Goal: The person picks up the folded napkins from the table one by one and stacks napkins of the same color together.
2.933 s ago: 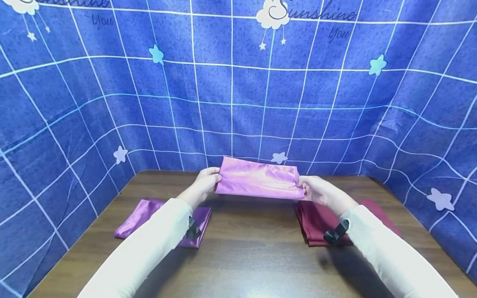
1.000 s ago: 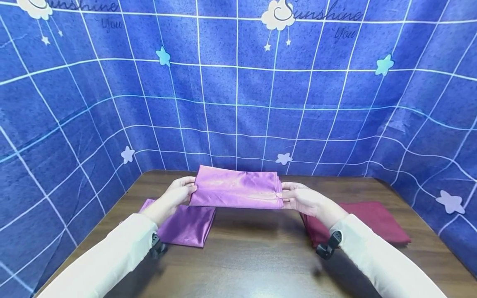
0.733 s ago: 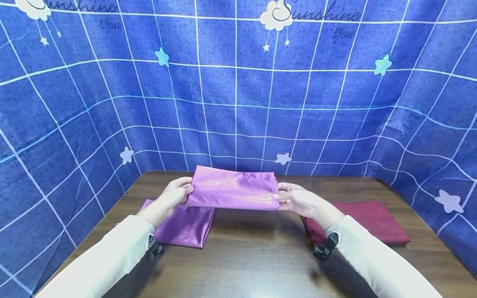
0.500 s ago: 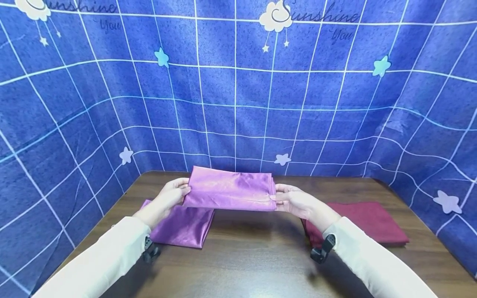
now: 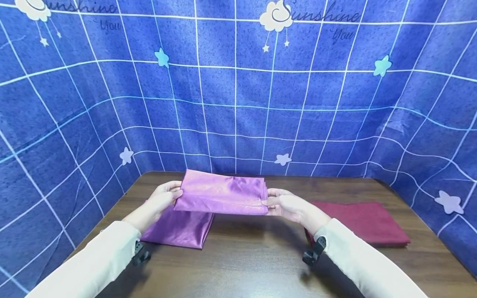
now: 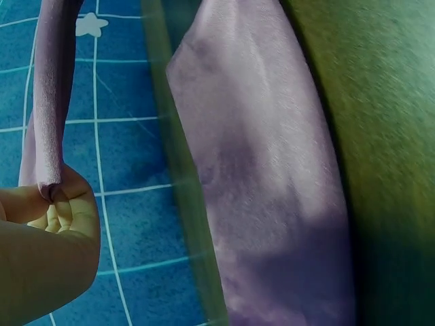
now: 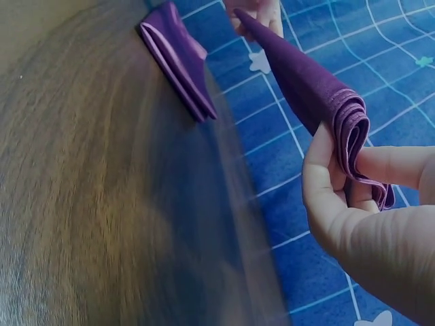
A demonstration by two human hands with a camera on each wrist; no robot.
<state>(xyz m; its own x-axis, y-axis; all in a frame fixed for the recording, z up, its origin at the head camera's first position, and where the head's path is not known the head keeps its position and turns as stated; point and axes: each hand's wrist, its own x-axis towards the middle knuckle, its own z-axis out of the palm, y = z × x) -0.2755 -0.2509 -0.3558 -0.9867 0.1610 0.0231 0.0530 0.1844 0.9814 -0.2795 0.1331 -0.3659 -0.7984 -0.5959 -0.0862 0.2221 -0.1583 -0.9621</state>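
A folded, shiny light-purple cloth (image 5: 221, 193) is held in the air between both hands. My left hand (image 5: 159, 203) pinches its left end, thumb in front. At the other end, my right hand (image 5: 288, 205) grips the stacked layers between thumb and fingers; the right wrist view shows these layers of the purple cloth (image 7: 350, 122) curving in loose folds. Below and behind the left hand, a darker purple folded cloth (image 5: 180, 229) lies on the table, partly covered by the held one and by the left arm. The left wrist view shows this lying cloth (image 6: 265, 170) close up.
A dark red folded cloth (image 5: 367, 223) lies on the right of the wooden table (image 5: 242, 256), partly behind the right forearm. A blue curtain (image 5: 234, 91) with white grid lines and stars surrounds the table's back and sides.
Both hands have carried the light-purple cloth left and lower, so it now overlaps the purple cloth on the table. More of the red cloth shows. The grip stays on both ends.
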